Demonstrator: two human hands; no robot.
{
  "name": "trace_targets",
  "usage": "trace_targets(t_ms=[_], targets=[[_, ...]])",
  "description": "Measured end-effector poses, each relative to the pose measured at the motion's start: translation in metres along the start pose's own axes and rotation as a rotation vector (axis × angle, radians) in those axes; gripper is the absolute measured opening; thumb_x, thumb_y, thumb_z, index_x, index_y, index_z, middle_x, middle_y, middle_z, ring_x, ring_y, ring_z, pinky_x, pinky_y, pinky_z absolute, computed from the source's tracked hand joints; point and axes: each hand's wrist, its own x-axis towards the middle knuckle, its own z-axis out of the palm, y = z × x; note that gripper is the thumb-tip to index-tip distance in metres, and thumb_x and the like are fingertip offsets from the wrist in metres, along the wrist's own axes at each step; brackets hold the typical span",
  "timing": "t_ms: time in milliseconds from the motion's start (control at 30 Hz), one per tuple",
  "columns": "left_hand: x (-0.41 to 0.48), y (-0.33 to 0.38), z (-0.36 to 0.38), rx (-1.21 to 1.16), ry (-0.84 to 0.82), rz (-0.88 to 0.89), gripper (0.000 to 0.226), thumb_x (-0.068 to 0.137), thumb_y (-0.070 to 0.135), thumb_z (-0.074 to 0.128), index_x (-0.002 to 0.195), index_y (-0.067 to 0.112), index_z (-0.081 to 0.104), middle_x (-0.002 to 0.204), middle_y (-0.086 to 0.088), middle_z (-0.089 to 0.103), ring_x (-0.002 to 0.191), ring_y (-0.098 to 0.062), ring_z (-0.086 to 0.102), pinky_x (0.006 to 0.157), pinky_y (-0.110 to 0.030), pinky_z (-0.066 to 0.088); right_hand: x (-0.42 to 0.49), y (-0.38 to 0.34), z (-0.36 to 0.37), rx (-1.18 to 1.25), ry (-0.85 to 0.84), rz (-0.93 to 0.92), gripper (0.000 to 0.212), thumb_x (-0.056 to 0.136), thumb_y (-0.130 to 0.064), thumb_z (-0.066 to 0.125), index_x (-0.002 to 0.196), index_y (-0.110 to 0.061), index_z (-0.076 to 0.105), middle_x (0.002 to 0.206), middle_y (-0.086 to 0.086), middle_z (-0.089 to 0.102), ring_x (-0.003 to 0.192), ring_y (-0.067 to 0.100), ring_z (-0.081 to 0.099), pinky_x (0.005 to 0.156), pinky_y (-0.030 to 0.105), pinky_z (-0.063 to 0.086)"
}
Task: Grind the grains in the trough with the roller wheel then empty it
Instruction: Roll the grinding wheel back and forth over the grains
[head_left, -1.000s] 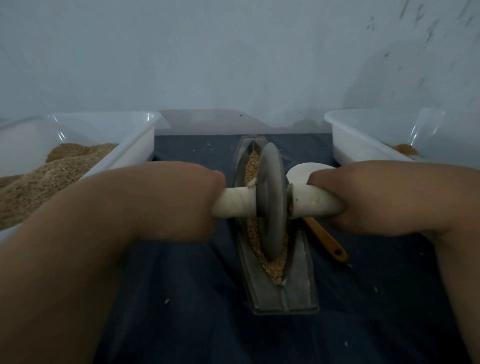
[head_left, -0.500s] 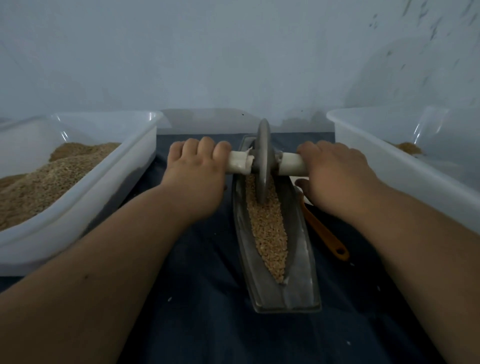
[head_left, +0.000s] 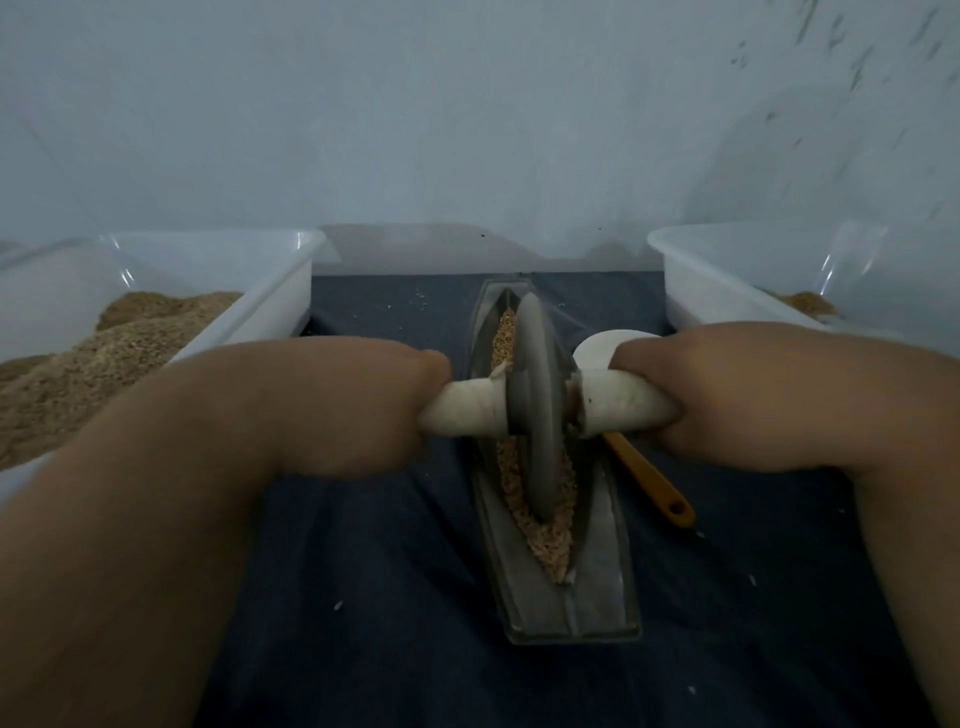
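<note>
The handle ends of the roller wheel (head_left: 537, 415) were buried inside the left hand (head_left: 337, 405) and right hand (head_left: 753, 395). The right hand covered the middle of the spoon (head_left: 649, 480), and the left bin (head_left: 280, 291) and right bin (head_left: 696, 291) ran off the sides.

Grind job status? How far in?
Done: nothing finished that shows. In hand: left hand and right hand each grip an end of the white handle, with the roller wheel standing in the trough on the grains. Left: grains look coarse, so more rolling is likely. Emptying is not yet done; the trough lies loaded on the dark cloth.
</note>
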Motion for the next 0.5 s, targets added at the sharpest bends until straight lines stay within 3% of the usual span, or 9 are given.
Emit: trace_targets(t_ms=[100, 200, 300, 367, 500], targets=[[0.017, 0.000, 0.011, 0.008, 0.231, -0.123, 0.023, 0.090, 0.034, 0.058, 0.092, 0.027, 0.035, 0.094, 0.004, 0.056, 0.077, -0.015, 0.054, 0.067, -0.031, 0.039, 0.023, 0.008, 0.025, -0.021, 0.181, 0.065, 0.027, 0.083, -0.033, 0.067, 0.101, -0.031, 0.047, 0.087, -0.006, 0.056, 0.074, 0.015, 0.057, 0.067, 0.039, 0.051], [0.037, 0.003, 0.026, 0.167, 0.512, -0.230, 0.025, 0.087, 0.026, 0.057, 0.107, 0.020, 0.043, 0.105, -0.004, 0.054, 0.094, -0.029, 0.054, 0.080, -0.041, 0.038, 0.047, 0.015, 0.049, -0.117, 0.405, 0.141, 0.031, 0.080, -0.026, 0.069, 0.100, -0.027, 0.046, 0.087, -0.001, 0.051, 0.072, 0.021, 0.052, 0.060, 0.038, 0.048], [0.048, 0.001, 0.037, 0.229, 0.576, -0.256, 0.047, 0.083, 0.026, 0.056, 0.127, 0.015, 0.042, 0.118, -0.009, 0.049, 0.105, -0.034, 0.046, 0.095, -0.043, 0.029, 0.061, 0.021, 0.059, -0.128, 0.490, 0.196, 0.034, 0.078, -0.023, 0.069, 0.097, -0.029, 0.042, 0.080, -0.003, 0.046, 0.066, 0.020, 0.047, 0.053, 0.032, 0.035], [0.049, 0.001, 0.038, 0.239, 0.593, -0.253, 0.054, 0.082, 0.031, 0.058, 0.130, 0.013, 0.042, 0.119, -0.010, 0.048, 0.105, -0.034, 0.046, 0.097, -0.044, 0.028, 0.063, 0.023, 0.061, -0.094, 0.470, 0.224, 0.032, 0.077, -0.026, 0.068, 0.095, -0.031, 0.042, 0.078, -0.004, 0.048, 0.065, 0.019, 0.048, 0.053, 0.031, 0.034], [0.039, -0.001, 0.028, 0.165, 0.491, -0.189, 0.043, 0.081, 0.046, 0.061, 0.110, 0.022, 0.040, 0.106, -0.004, 0.055, 0.092, -0.026, 0.054, 0.079, -0.042, 0.040, 0.050, 0.020, 0.045, -0.033, 0.339, 0.158, 0.026, 0.080, -0.040, 0.066, 0.092, -0.031, 0.045, 0.077, -0.006, 0.053, 0.065, 0.016, 0.051, 0.051, 0.028, 0.036]])
